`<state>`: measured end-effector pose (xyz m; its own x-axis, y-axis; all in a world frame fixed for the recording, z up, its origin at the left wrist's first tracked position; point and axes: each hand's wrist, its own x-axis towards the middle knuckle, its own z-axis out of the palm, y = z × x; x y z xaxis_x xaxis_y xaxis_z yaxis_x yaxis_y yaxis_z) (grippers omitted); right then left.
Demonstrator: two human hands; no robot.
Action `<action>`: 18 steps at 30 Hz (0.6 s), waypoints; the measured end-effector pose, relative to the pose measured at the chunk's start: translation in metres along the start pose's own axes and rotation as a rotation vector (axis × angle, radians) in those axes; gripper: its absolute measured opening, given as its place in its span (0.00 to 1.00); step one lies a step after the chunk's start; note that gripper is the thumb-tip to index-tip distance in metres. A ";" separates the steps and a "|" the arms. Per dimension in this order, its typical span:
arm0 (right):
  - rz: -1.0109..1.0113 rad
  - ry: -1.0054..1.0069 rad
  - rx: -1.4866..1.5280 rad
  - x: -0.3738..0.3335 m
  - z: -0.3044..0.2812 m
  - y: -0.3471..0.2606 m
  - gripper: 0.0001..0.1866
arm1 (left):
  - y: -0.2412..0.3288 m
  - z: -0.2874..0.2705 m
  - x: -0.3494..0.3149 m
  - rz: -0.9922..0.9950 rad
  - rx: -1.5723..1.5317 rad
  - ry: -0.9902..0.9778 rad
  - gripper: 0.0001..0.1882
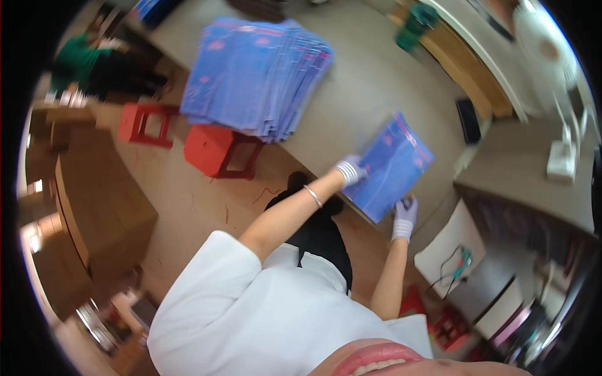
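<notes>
A flat blue printed packet (392,164) with pink marks lies tilted at the table's near edge, between my two hands. My left hand (352,170), in a pale purple glove with a white striped cuff, is closed on its left side. At its lower right edge is my right hand (405,214), gloved the same way, with curled fingers gripping the border. Motion blurs the fingertips a little. Farther left on the table, a thick, fanned-out stack of similar blue packets (241,75) reaches the near edge.
Red stools (210,150) stand below the table's edge at left, near large cardboard boxes (106,194). A green cup (417,26), a dark phone-like slab (468,121) and a white fan (545,47) are at the far right. Another person's dark hand (260,7) is beyond the stack.
</notes>
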<state>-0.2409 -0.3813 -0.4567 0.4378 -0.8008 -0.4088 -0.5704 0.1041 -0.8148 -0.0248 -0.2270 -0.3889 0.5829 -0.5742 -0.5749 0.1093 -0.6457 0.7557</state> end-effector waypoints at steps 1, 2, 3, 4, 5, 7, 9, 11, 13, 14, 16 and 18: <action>0.042 -0.009 -0.044 0.003 0.001 0.001 0.26 | -0.006 0.005 -0.003 -0.023 0.040 -0.010 0.23; 0.097 -0.114 0.029 0.002 0.005 -0.012 0.25 | -0.025 0.005 -0.007 0.030 0.027 0.047 0.22; 0.166 -0.196 0.101 -0.008 0.008 -0.025 0.24 | -0.039 0.005 -0.010 0.093 0.023 0.081 0.21; 0.244 -0.263 0.178 -0.019 0.010 -0.037 0.24 | -0.037 -0.009 -0.026 0.108 -0.044 0.047 0.21; 0.215 -0.319 0.296 -0.032 0.021 -0.054 0.20 | -0.036 -0.028 -0.046 0.125 -0.111 0.005 0.21; 0.108 -0.409 0.170 -0.053 0.054 -0.088 0.17 | -0.054 -0.064 -0.070 0.240 -0.042 0.192 0.21; 0.020 -0.468 0.151 -0.075 0.093 -0.146 0.15 | -0.039 -0.126 -0.099 0.168 -0.219 0.257 0.20; -0.079 -0.549 0.200 -0.089 0.140 -0.195 0.15 | -0.048 -0.190 -0.108 0.392 -0.293 0.501 0.19; -0.098 -0.585 0.259 -0.097 0.190 -0.244 0.15 | -0.024 -0.264 -0.127 0.061 -0.530 0.498 0.20; -0.111 -0.601 0.276 -0.097 0.221 -0.261 0.16 | -0.047 -0.296 -0.115 0.199 -0.221 0.711 0.26; -0.124 -0.595 0.311 -0.093 0.276 -0.278 0.16 | -0.072 -0.356 -0.093 0.297 0.316 1.015 0.35; -0.281 -0.473 0.216 -0.090 0.316 -0.279 0.17 | -0.068 -0.404 -0.080 0.213 0.735 1.268 0.42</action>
<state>0.0984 -0.1516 -0.3224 0.8425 -0.4698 -0.2636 -0.2548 0.0836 -0.9634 0.2462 0.0662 -0.2681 0.8750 -0.1261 0.4673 -0.2636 -0.9339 0.2414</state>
